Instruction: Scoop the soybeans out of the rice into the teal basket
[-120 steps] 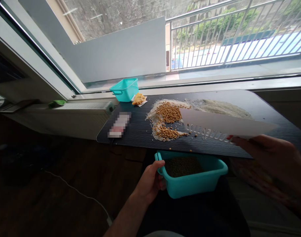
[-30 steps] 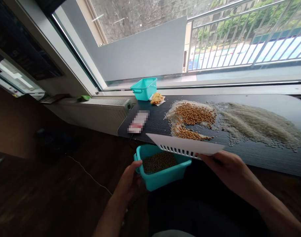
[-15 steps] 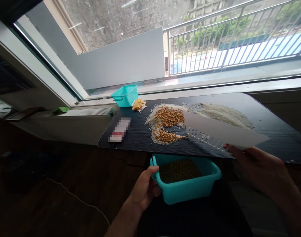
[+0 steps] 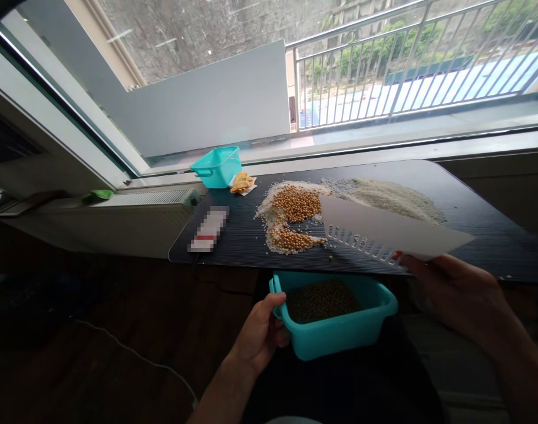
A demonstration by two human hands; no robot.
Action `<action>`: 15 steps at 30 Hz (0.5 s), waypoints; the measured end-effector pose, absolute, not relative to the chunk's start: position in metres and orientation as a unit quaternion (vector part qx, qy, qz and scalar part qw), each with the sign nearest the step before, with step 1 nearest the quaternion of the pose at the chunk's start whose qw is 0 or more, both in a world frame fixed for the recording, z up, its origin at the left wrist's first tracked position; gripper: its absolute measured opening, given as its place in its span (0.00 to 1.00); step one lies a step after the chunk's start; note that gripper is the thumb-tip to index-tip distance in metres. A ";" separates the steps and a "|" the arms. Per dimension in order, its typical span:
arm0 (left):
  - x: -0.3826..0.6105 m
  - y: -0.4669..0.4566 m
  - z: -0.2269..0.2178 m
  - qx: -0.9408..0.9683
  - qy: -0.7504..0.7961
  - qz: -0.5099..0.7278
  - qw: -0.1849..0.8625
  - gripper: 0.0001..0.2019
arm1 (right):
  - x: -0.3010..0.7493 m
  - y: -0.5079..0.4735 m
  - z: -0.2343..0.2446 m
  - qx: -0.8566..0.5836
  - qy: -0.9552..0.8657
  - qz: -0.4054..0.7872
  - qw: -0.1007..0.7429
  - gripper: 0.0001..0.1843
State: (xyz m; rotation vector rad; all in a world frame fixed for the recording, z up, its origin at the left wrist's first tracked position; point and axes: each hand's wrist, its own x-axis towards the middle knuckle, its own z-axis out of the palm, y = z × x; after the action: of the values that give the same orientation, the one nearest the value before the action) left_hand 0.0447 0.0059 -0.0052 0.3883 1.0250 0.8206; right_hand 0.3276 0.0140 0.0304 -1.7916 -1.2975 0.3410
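My left hand point(image 4: 265, 327) is closed on the handle end of a turquoise plastic bin point(image 4: 339, 341), which sits just below the table's near edge. Small dark green beans point(image 4: 324, 299) cover the bin's floor. In my right hand point(image 4: 465, 288) is a flat white sheet with a row of slots point(image 4: 396, 228), tilted over the table. Left of its tip lies a pile of tan soybeans point(image 4: 297, 204) mixed with white rice grains point(image 4: 265, 207). One loose soybean point(image 4: 330, 257) rests near the table edge. Behind the sheet spreads a heap of rice point(image 4: 390, 197), partly covered.
At the table's far left corner stands another turquoise bin point(image 4: 218, 168), beside a crumpled yellow item point(image 4: 242, 182) on white paper. A blurred-out phone-shaped object point(image 4: 209, 229) with a cable lies at the left. Beyond are a radiator point(image 4: 149, 198) and a large window point(image 4: 215, 112).
The view has shifted slightly. A lone soybean now shows on the table below the slotted sheet's tip. Both hands keep their grips with little movement.
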 end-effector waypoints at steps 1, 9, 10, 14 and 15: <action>0.045 0.006 -0.005 0.178 0.473 0.379 0.775 0.19 | 0.327 0.016 0.032 -0.719 -0.519 0.153 0.435 0.19; 0.047 0.006 -0.005 0.180 0.469 0.378 0.778 0.19 | 0.321 0.018 0.038 -0.695 -0.537 0.204 0.432 0.17; 0.047 0.006 -0.005 0.180 0.468 0.377 0.779 0.19 | 0.321 0.017 0.039 -0.696 -0.534 0.206 0.433 0.16; 0.047 0.007 -0.005 0.178 0.469 0.375 0.779 0.19 | 0.323 0.015 0.037 -0.695 -0.515 0.207 0.456 0.18; 0.047 0.007 -0.005 0.177 0.469 0.376 0.779 0.19 | 0.323 0.016 0.036 -0.693 -0.515 0.207 0.459 0.19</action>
State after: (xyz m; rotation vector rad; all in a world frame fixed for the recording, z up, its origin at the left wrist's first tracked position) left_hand 0.0470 0.0071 -0.0047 0.3823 1.0146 0.8117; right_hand 0.3230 0.0162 0.0361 -1.7074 -1.2688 0.5086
